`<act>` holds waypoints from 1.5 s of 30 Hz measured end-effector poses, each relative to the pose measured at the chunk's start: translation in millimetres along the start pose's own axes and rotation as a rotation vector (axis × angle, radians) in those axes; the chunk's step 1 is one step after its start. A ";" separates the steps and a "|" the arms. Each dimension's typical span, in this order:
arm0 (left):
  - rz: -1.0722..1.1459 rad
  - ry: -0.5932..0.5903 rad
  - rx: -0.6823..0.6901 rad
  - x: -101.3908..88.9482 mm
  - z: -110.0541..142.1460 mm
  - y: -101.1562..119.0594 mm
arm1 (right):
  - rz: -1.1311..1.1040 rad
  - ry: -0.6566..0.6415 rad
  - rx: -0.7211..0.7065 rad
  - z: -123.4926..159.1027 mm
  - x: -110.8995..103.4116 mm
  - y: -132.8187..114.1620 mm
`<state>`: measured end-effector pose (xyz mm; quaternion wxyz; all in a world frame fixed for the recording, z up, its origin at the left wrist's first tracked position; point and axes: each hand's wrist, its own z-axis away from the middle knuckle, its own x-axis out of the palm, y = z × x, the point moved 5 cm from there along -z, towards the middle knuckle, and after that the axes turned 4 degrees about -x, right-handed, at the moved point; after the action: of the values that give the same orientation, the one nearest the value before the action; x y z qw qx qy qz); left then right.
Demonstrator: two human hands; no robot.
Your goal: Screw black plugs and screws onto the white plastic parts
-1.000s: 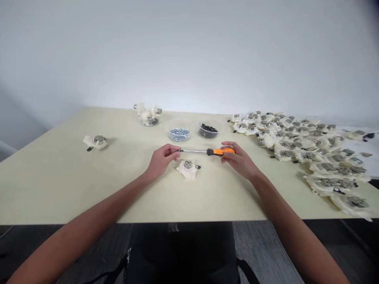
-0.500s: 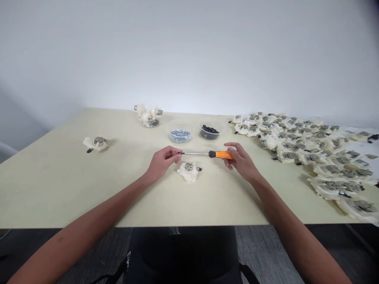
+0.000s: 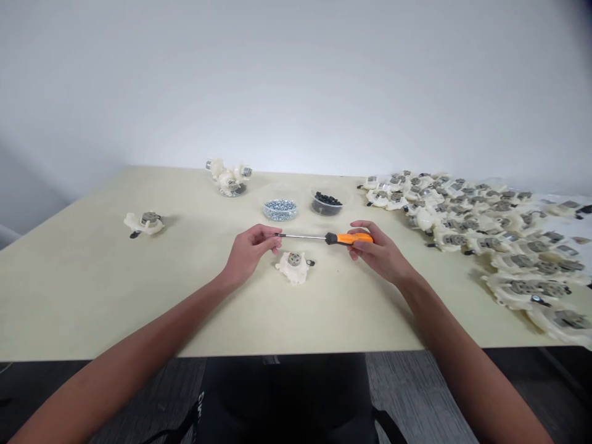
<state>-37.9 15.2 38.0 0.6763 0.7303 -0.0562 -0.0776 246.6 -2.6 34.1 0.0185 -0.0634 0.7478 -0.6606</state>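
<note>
Orange-handled screwdriver [image 3: 354, 238]: held up between both hands, its long axis running crosswise to the person, handle to the right, steel shaft pointing left.

Right hand [image 3: 377, 251]: closed around the handle, fingers curled over it.

Left hand [image 3: 252, 250]: fingertips pinched on the far end of the shaft, so 2 hands share the tool.

Cream plastic housing [image 3: 293, 267]: on the table, just in front of the shaft, nearer the left hand, metal cap upward, black tab at its right.

Clear bowls: 1 of silver screws [image 3: 280, 209], 1 of black pieces [image 3: 328, 203], both beyond the shaft.

Beige table [image 3: 92, 290]: carries a lone housing [image 3: 143, 223] at left, a small heap of housings [image 3: 229, 180] at the far edge, and a large spread of housings [image 3: 485, 237] at right.
</note>
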 end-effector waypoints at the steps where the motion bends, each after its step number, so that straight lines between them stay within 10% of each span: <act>1: 0.010 0.005 0.003 -0.3 0.9 2.1 | 0.006 0.003 -0.016 0.7 0.3 -2.5; 27: 0.033 -0.009 -0.001 6.0 6.6 7.7 | 0.032 0.197 -0.100 -1.4 -15.1 -9.2; 45: 0.074 0.010 0.083 -1.5 3.1 8.1 | 1.148 0.044 -0.267 -8.2 -6.5 22.0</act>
<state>-39.8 11.9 45.8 0.6483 0.7554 -0.0829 -0.0465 250.6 9.0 12.9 0.3495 0.3633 0.7393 -0.4464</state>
